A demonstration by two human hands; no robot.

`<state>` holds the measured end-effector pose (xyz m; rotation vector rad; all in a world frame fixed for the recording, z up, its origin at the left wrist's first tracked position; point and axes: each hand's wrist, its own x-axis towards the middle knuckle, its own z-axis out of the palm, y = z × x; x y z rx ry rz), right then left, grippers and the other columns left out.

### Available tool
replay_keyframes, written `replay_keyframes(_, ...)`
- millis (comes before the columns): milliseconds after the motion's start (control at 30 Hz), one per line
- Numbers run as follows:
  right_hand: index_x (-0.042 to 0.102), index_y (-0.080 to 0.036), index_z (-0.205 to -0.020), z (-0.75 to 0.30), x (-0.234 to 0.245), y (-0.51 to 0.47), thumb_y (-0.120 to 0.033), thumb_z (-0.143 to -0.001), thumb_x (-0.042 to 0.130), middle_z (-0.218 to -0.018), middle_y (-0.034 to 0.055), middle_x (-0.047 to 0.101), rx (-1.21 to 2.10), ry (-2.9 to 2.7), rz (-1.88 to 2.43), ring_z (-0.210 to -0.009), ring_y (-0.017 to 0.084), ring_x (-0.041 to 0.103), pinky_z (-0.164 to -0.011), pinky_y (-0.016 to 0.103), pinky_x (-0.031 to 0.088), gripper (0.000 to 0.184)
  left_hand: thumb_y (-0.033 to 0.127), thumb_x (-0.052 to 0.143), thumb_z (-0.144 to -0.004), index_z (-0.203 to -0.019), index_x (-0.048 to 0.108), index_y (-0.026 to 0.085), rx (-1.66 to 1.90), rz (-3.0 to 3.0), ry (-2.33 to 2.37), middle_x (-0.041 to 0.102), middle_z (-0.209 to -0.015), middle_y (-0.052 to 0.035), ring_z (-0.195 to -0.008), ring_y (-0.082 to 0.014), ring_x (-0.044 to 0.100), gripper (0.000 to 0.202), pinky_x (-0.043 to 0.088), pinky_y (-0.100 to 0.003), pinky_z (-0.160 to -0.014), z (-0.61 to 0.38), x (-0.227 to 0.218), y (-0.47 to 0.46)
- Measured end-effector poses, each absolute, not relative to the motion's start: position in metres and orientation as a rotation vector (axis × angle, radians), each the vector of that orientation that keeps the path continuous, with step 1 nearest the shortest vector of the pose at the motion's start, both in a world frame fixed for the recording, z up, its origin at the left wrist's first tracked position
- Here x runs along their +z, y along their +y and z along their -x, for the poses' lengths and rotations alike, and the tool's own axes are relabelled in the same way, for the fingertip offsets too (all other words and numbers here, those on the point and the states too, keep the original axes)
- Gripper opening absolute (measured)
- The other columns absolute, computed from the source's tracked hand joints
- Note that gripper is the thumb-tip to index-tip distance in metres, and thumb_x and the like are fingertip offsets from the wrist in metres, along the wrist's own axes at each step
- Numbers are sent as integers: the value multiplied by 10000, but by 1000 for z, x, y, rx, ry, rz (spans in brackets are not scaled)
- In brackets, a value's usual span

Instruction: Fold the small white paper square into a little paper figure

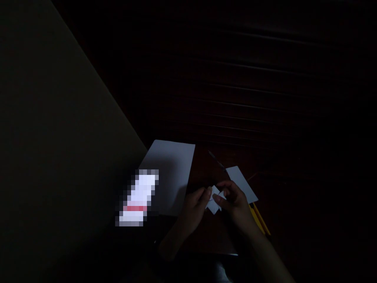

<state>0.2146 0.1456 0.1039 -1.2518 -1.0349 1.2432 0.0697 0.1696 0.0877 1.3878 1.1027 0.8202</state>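
The scene is very dark. Both of my hands meet over a small folded piece of white paper (215, 201) on a dark table. My left hand (194, 208) pinches its left side with thumb and fingers closed. My right hand (235, 203) grips its right side, fingers curled over it. The paper has pointed corners that stick out below my fingers.
A large white sheet (171, 173) lies to the left of my hands, with a blurred white and red object (138, 198) on its near corner. A smaller white sheet (242, 181) lies behind my right hand. A dark pen (216, 160) and yellow pencils (259, 218) lie nearby.
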Motion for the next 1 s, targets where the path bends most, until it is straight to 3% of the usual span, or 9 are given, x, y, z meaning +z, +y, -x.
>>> replay_keyframes(267, 549, -228, -939, -209, 99, 144, -210, -689, 718, -646, -63, 379, 1101, -992, 1267, -558, 93, 362, -513, 207, 336, 303, 397, 448, -869, -632, 451, 177, 879, -1540, 1217, 410, -559, 52, -535, -89, 410, 323, 282, -208, -500, -73, 89, 165)
replay_keyframes(600, 543, -214, -1065, -204, 105, 144, -363, -727, 686, -733, -14, 541, 1160, -996, 1322, -683, 150, 524, -615, 251, 422, 396, 386, 436, -876, -658, 471, 190, 983, -1526, 1347, 464, -575, 43, -543, -101, 450, 295, 315, -213, -511, -72, 90, 169)
replay_keyframes(800, 602, -164, -741, -206, 93, 145, -420, -747, 652, -702, 9, 592, 1178, -1011, 1407, -656, 152, 530, -616, 261, 409, 261, 419, 428, -874, -677, 499, 188, 975, -1473, 1322, 471, -595, 42, -563, -106, 458, 312, 346, -208, -529, -71, 89, 172)
replay_keyframes(900, 590, -161, -680, -210, 93, 145, -419, -732, 664, -636, -10, 569, 1211, -1028, 1430, -596, 131, 500, -573, 244, 387, 273, 390, 500, -841, -861, 581, 196, 1003, -1471, 1266, 593, -758, 9, -689, -130, 538, 211, 406, -217, -621, -70, 95, 172)
replay_keyframes(1000, 588, -160, -643, -213, 95, 146, -426, -722, 668, -599, -20, 550, 1235, -1136, 1439, -571, 124, 482, -548, 236, 366, 288, 356, 583, -784, -990, 610, 207, 1012, -1468, 1216, 647, -918, -28, -830, -166, 575, 255, 437, -246, -716, -69, 95, 174)
